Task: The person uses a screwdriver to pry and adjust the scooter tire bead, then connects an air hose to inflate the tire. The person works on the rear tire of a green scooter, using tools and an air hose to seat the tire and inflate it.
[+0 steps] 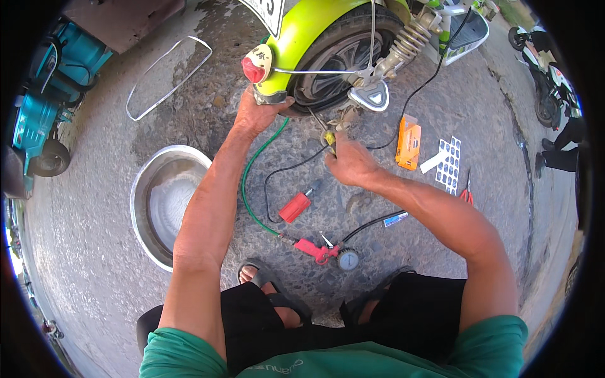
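My left hand (255,113) is wrapped round the lower rear end of a lime-green scooter's fender (302,28), beside the tire (307,93) and below a red tail light (254,69). My right hand (350,160) is closed on a yellow-handled tool (329,138) whose metal shaft points up toward the wheel. The tool's tip is hard to make out. A silver shock absorber (413,44) and a chrome footrest (368,96) are at the wheel's right. A black cord (296,157) runs past my right hand.
Around me lie a metal basin (151,208), red inflator gun with gauge (312,251), green hose (247,170), red-handled tool (294,206), orange box (408,145), patch sheet (450,167) and red pliers (466,195). A teal vehicle (44,120) is left; another person's legs (561,160) and parked motorbikes (545,94) are right.
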Demonstrator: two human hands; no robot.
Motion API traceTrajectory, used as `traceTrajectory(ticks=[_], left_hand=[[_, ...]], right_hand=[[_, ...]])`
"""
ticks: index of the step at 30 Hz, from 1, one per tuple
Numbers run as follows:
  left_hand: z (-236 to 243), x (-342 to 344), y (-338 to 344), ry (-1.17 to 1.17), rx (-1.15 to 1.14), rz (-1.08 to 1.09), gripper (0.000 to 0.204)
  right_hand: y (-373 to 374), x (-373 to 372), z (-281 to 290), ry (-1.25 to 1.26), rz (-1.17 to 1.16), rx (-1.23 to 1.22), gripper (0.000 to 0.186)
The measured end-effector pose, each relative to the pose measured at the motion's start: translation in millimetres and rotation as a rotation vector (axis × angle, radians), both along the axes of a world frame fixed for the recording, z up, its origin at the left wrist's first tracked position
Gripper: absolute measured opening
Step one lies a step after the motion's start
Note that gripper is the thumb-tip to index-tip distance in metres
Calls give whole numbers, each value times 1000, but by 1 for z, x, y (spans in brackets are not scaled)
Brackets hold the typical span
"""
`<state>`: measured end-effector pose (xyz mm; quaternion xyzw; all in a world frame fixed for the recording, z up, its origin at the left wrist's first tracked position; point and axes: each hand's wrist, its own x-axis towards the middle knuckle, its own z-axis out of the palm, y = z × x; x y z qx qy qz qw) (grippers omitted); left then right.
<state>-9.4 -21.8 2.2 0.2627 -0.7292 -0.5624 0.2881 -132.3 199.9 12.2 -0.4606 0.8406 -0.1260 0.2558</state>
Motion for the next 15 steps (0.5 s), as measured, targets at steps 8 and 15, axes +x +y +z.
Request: traceTrajectory(ticks=[8, 15], left_hand=[[16, -3, 13, 41, 158, -29, 61], [15, -1, 30, 131, 82, 55, 54]], right_hand=[[-33, 47, -116, -804, -285, -227, 44], [-33, 59, -82, -912, -303, -234, 23]])
